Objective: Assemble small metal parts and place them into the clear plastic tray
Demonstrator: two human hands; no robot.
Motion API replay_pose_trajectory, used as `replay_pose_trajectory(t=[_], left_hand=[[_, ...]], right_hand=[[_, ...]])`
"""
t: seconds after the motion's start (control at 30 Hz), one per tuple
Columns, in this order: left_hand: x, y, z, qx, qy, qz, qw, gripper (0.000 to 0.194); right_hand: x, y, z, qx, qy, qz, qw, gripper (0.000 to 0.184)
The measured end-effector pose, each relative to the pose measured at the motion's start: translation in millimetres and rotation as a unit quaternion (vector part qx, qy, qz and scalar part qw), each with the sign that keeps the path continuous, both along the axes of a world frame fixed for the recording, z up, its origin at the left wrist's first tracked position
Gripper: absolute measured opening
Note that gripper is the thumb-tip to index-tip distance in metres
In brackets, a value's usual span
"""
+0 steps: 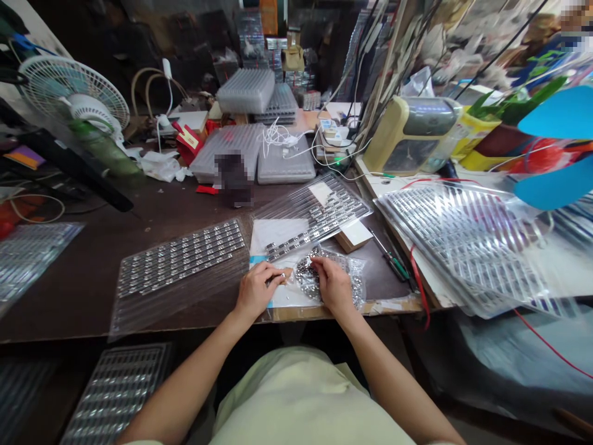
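Note:
My left hand (pixel 257 288) rests on a white sheet (pixel 278 238) at the table's front edge, its fingers curled in a pinch on some small metal parts. Just to its right, my right hand (pixel 332 283) lies on a clear plastic bag of small shiny metal parts (pixel 356 285), fingertips pressed into the pile. Beyond both hands a clear ribbed tray (pixel 315 216) holds rows of the same metal parts. A second filled tray (pixel 180 258) lies to the left of my left hand.
A stack of clear trays (pixel 467 241) covers the right side. A white fan (pixel 74 99) stands at the back left. Lidded plastic boxes (pixel 245 89), cables and a beige device (pixel 407 136) crowd the back. Screwdrivers (pixel 391 256) lie right of the bag. Another tray (pixel 115 389) sits below the table edge.

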State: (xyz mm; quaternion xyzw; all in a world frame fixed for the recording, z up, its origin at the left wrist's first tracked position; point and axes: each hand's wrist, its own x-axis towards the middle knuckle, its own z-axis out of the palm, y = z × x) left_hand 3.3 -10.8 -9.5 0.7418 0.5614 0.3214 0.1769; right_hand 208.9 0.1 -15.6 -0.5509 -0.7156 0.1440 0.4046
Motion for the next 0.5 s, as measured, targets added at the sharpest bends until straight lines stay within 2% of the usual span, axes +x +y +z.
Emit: replay_pose_trajectory(t=[0.1, 0.2, 0.33, 0.5], left_hand=[[-0.1, 0.0, -1.1, 0.002, -0.003, -0.002, 1.0, 0.011], [-2.5, 0.7, -1.5, 0.01, -0.057, 0.016, 0.998, 0.01], [-6.7, 2.5, -0.8, 0.015, -0.121, 0.058, 0.991, 0.013], [-7.4, 3.2, -0.5, 0.009, -0.131, 0.061, 0.989, 0.013]], right_hand=[[-7.6, -2.0, 5.6, -0.012, -0.031, -0.002, 0.999, 0.017], [-23.9, -3.0, 9.9, -0.006, -0.072, 0.026, 0.997, 0.013], [-46.6, -2.7, 8.1, -0.007, -0.104, 0.049, 0.993, 0.01], [-54.1, -2.7, 5.7, -0.016, -0.132, 0.057, 0.989, 0.011]])
